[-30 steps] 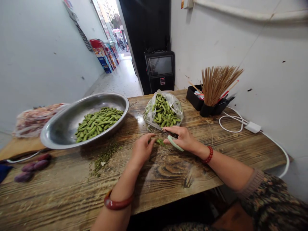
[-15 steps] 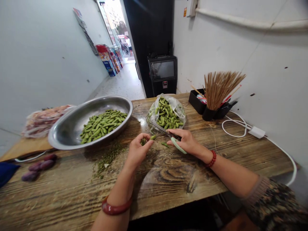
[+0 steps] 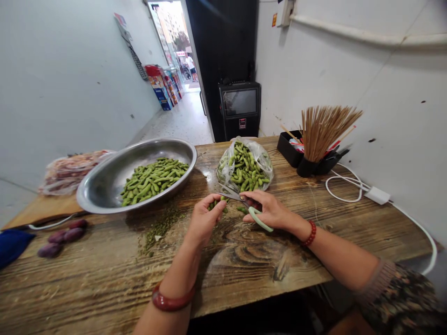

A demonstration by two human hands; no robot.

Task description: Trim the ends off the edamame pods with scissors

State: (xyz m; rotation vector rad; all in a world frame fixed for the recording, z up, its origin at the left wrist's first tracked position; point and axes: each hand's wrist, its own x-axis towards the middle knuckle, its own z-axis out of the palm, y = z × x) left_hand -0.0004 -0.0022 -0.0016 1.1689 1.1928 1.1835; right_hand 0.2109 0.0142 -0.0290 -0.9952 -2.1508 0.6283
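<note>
Green edamame pods (image 3: 223,200) are pinched in the closed fingers of my left hand (image 3: 205,217). My right hand (image 3: 267,209) grips scissors (image 3: 259,219) with pale green handles, their blades parted and pointing left at the pods. Under the scissors, a loose pod lies on the table. Just beyond my hands stands a clear plastic bag (image 3: 262,160) full of edamame. To the left, a large steel basin (image 3: 101,184) holds a heap of pods (image 3: 153,180). Small green trimmings (image 3: 157,232) are scattered on the wood beside my left forearm.
Purple plums (image 3: 64,237) and a bag of raw meat (image 3: 71,172) are at the left of the wooden table (image 3: 244,288). At the right are bamboo skewers (image 3: 321,132) in a black holder and a white cable with an adapter (image 3: 377,194). A black speaker (image 3: 240,109) stands behind.
The scissor blades have opened wider and come close to the pods in my left hand. The whole view has shifted slightly, so things appear a little farther right.
</note>
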